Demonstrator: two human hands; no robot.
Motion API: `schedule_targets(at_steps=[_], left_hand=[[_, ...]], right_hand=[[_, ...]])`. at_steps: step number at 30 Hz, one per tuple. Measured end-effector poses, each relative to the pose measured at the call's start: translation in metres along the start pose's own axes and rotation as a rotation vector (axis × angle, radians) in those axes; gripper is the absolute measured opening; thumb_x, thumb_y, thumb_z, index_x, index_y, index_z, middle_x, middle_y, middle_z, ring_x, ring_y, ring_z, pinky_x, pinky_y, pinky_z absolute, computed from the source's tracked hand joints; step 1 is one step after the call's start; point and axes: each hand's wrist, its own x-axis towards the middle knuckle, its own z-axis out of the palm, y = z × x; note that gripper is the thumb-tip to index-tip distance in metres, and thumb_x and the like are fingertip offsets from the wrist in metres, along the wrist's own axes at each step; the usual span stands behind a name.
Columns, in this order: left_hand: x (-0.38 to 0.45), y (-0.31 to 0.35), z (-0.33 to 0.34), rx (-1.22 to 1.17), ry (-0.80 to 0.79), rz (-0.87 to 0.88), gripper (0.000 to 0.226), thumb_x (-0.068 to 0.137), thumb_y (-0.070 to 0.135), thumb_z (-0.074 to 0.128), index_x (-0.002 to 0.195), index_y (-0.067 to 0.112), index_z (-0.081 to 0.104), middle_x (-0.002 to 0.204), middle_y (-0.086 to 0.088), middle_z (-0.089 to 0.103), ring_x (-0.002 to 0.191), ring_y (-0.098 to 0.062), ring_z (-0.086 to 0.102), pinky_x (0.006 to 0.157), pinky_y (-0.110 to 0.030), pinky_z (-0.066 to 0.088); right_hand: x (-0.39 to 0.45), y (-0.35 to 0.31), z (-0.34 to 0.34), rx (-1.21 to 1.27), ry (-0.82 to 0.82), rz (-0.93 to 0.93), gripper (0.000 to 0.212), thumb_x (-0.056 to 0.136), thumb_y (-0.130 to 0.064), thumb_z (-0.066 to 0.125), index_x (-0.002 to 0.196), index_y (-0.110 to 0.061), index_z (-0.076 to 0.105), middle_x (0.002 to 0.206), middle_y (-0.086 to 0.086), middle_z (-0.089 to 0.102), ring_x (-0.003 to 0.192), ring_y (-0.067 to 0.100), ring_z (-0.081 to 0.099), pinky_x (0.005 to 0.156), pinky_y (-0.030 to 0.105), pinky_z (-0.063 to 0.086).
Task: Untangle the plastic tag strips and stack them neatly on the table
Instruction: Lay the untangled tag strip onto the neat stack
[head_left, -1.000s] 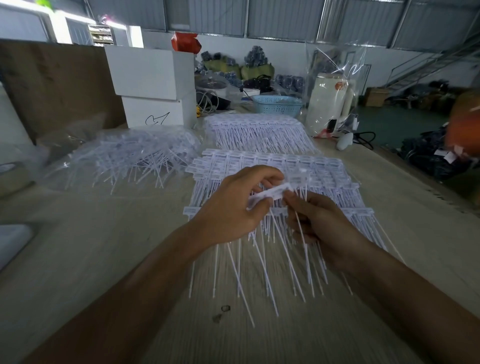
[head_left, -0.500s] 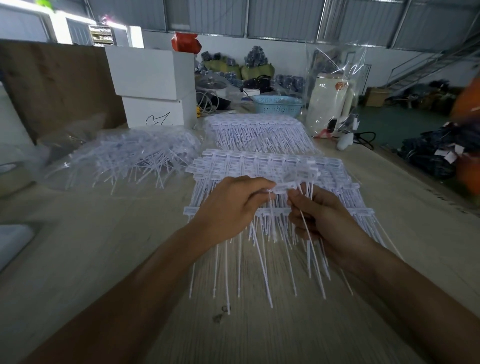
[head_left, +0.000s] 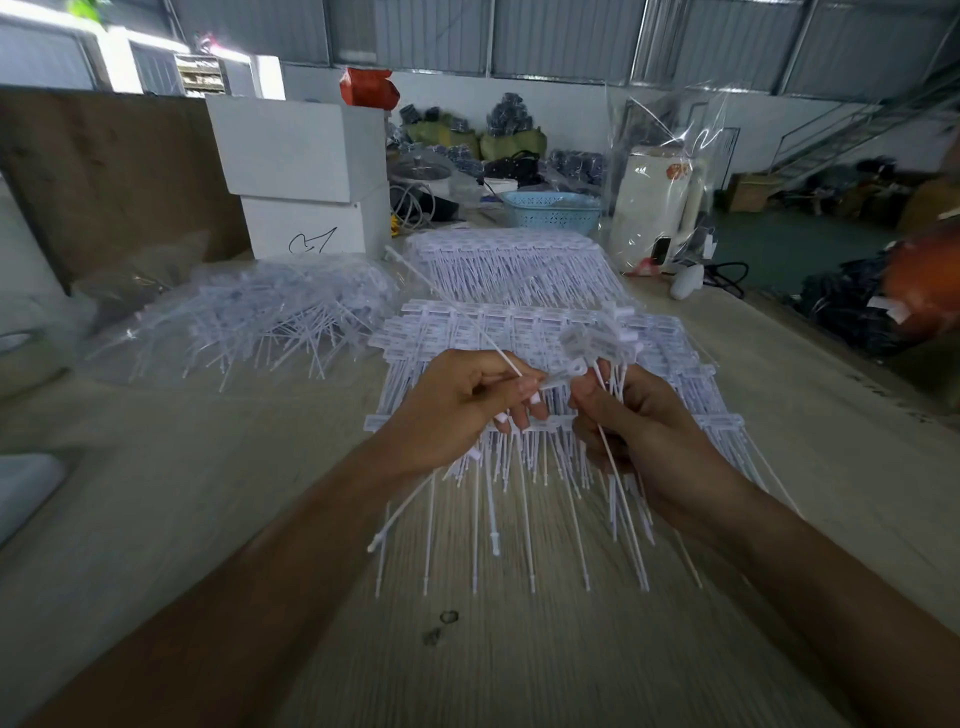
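Note:
Both hands work above a neat stack of white plastic tag strips (head_left: 670, 374) at the table's middle. My left hand (head_left: 457, 410) pinches a single strip (head_left: 457, 317) whose thin tail points up and away to the left. My right hand (head_left: 639, 421) grips a small bunch of strips (head_left: 597, 338), heads up and tails hanging down past the wrist. A second neat stack (head_left: 509, 265) lies behind the first. A loose tangled heap of strips (head_left: 260, 322) sits in clear plastic to the left.
Two white boxes (head_left: 301, 171) stand at the back left before a brown board (head_left: 114, 171). A blue basket (head_left: 550, 208) and a white appliance in clear wrap (head_left: 660, 202) stand at the back. The table's right edge (head_left: 841, 374) drops to the floor.
My left hand has pulled one strip free of the bunch and swung its tail up to the left. The right hand has lifted its bunch slightly.

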Motion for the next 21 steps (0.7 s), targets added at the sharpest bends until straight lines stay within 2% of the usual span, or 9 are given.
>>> schedule_targets(at_steps=[3,7,9,11,14,18,21], left_hand=[[-0.0002,0.0022,-0.0004,-0.041,-0.027,0.015,0.018,0.099,0.000,0.054,0.094,-0.010,0.069,0.086,-0.019,0.074,0.069,-0.028,0.069,0.063,-0.032,0.055],[-0.0012,0.0053,-0.0033,-0.212,-0.050,0.008,0.021,0.099,-0.004,0.047,0.102,-0.015,0.065,0.084,-0.025,0.070,0.066,-0.028,0.064,0.060,-0.032,0.052],[-0.0017,0.0062,-0.0051,-0.265,-0.061,-0.006,0.022,0.099,-0.001,0.048,0.104,-0.015,0.064,0.085,-0.026,0.069,0.067,-0.029,0.063,0.060,-0.033,0.051],[-0.0016,0.0065,-0.0040,-0.201,-0.044,-0.006,0.021,0.097,0.002,0.055,0.108,-0.011,0.067,0.084,-0.023,0.071,0.068,-0.027,0.065,0.060,-0.033,0.054],[-0.0024,0.0066,-0.0001,-0.083,0.013,-0.028,0.016,0.094,0.009,0.065,0.107,0.003,0.072,0.082,-0.011,0.074,0.070,-0.023,0.068,0.060,-0.030,0.054],[-0.0025,0.0078,0.0014,-0.028,0.080,-0.006,0.014,0.091,0.013,0.071,0.103,0.006,0.073,0.079,-0.011,0.073,0.069,-0.029,0.068,0.058,-0.025,0.052],[-0.0014,0.0092,0.0015,0.011,0.137,0.017,0.016,0.089,0.016,0.074,0.101,0.007,0.073,0.078,-0.008,0.073,0.072,-0.029,0.069,0.060,-0.022,0.052]], right_hand=[[-0.0002,-0.0005,0.0007,-0.008,0.003,-0.006,0.028,0.095,-0.033,0.057,0.068,-0.035,0.059,0.055,-0.012,0.040,0.047,0.008,0.034,0.045,0.022,0.030],[-0.0006,-0.0033,-0.0009,-0.056,-0.021,-0.053,0.034,0.098,-0.029,0.053,0.067,-0.040,0.063,0.055,-0.012,0.039,0.046,0.008,0.032,0.046,0.021,0.029],[-0.0008,-0.0045,-0.0016,-0.069,-0.009,-0.051,0.030,0.097,-0.030,0.054,0.069,-0.038,0.063,0.056,-0.010,0.039,0.046,0.009,0.032,0.046,0.023,0.029],[-0.0005,-0.0031,-0.0033,-0.072,0.051,-0.028,0.023,0.095,-0.033,0.058,0.073,-0.030,0.062,0.056,-0.007,0.041,0.047,0.011,0.033,0.045,0.024,0.029],[0.0009,0.0009,-0.0038,-0.073,0.107,0.014,0.023,0.092,-0.036,0.061,0.073,-0.023,0.060,0.054,-0.004,0.041,0.047,0.013,0.034,0.044,0.026,0.028],[0.0014,0.0029,-0.0039,0.076,0.059,0.094,0.026,0.092,-0.038,0.063,0.085,-0.013,0.063,0.055,-0.004,0.032,0.047,0.011,0.026,0.043,0.024,0.026],[0.0016,0.0017,-0.0033,0.136,0.020,0.171,0.037,0.088,-0.044,0.066,0.094,-0.008,0.063,0.060,-0.002,0.027,0.048,0.011,0.025,0.043,0.023,0.023]])
